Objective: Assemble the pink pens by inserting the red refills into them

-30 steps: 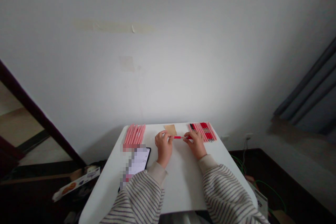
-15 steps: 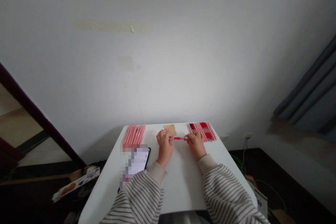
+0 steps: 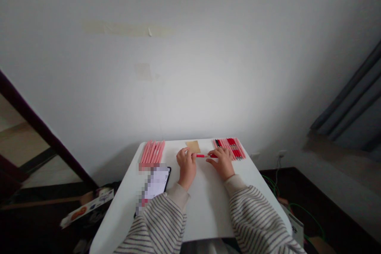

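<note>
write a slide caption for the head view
Left hand grips a red pen, right hand at its other end, over a white table bearing pink pens and a phone.

Held pen [image 3: 200, 156] plastic-looking — tabletop [image 3: 208, 210] smooth — sleeves [image 3: 257, 210] matt cloth, wall [image 3: 208, 67] matt.

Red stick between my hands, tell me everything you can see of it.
The red stick is slim, straight and pen-like, perhaps plastic, with a paler stretch toward the right hand and red again beyond. It runs nearly level, crosswise over the white table. The left hand holds one end; the right hand is at the other, its grip unclear. Both ends are hidden.
</note>
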Motion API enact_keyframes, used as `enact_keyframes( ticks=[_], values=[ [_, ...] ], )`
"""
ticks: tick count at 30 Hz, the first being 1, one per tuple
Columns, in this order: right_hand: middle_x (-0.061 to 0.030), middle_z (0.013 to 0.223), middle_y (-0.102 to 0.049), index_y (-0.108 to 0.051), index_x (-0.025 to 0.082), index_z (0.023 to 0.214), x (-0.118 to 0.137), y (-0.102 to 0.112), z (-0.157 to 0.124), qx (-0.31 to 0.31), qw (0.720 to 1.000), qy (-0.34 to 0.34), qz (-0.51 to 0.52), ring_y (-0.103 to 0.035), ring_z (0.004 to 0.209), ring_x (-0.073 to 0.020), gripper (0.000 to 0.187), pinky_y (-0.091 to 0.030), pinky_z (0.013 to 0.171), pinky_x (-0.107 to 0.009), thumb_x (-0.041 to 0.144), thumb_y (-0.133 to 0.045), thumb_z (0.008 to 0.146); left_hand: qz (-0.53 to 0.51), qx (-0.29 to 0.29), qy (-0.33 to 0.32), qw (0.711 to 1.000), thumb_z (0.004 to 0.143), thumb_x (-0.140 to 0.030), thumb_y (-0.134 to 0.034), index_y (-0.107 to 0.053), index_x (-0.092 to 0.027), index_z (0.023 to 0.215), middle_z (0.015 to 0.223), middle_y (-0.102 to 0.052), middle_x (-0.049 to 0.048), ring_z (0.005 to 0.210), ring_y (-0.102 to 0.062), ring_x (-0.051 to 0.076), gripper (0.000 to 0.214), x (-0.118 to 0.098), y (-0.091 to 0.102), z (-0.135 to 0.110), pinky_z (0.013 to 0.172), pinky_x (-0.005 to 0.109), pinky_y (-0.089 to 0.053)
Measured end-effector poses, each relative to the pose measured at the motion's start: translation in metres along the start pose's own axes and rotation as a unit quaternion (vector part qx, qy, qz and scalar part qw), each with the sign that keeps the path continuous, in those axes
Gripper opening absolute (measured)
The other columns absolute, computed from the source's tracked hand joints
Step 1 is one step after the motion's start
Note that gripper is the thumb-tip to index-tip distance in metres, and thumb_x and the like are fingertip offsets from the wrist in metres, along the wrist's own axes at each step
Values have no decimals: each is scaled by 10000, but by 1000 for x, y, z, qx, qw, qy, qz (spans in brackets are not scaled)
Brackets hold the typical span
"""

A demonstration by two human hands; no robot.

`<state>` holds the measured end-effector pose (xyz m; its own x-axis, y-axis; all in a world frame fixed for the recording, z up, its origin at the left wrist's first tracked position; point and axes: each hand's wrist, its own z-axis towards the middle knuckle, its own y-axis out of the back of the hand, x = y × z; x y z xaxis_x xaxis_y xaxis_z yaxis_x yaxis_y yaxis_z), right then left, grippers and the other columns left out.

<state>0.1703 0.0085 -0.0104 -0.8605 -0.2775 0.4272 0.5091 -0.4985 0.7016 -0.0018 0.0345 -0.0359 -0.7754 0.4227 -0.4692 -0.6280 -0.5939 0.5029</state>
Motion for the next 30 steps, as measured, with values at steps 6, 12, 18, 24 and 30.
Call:
enact_keyframes(
  ticks=[6,12,18,24,30],
  values=[
    [-3,855,-671,-696,298,831,-1,-2,1,-3,1000,-3,14,-474,973,-234,75,-247,922,-411,359,-658,807,-19,10,-1,1000,872,-243,-475,-559,-198,824,1082,-534,82,1064,-464,222,107,-4,2,1,951,445,-420],
    [3,817,-675,-695,292,791,-2,-3,1,-4,999,4,32,-470,976,-234,74,-223,944,-436,340,-647,820,-49,22,-8,999,866,-189,-461,-520,-190,786,1108,-532,90,1074,-463,215,100,-7,6,3,957,428,-422],
    [-15,880,-670,-690,287,850,-2,-3,1,-20,999,-12,41,-464,975,-243,68,-256,911,-403,329,-652,811,-45,41,10,998,854,-206,-487,-548,-194,801,1110,-517,85,1090,-466,227,82,-9,8,2,968,451,-405],
    [-30,917,-658,-690,282,871,-7,-6,0,-28,999,-21,39,-454,989,-258,93,-274,875,-382,335,-651,806,-43,51,18,998,855,-192,-475,-583,-203,906,1112,-507,87,1104,-463,232,120,-9,6,0,967,452,-404],
    [-28,926,-657,-694,288,882,-9,-7,0,-25,999,-21,43,-458,990,-257,108,-276,880,-382,351,-650,805,-31,45,20,998,839,-204,-508,-603,-212,900,1100,-521,83,1084,-479,230,113,-9,7,1,948,450,-415]
  ],
)
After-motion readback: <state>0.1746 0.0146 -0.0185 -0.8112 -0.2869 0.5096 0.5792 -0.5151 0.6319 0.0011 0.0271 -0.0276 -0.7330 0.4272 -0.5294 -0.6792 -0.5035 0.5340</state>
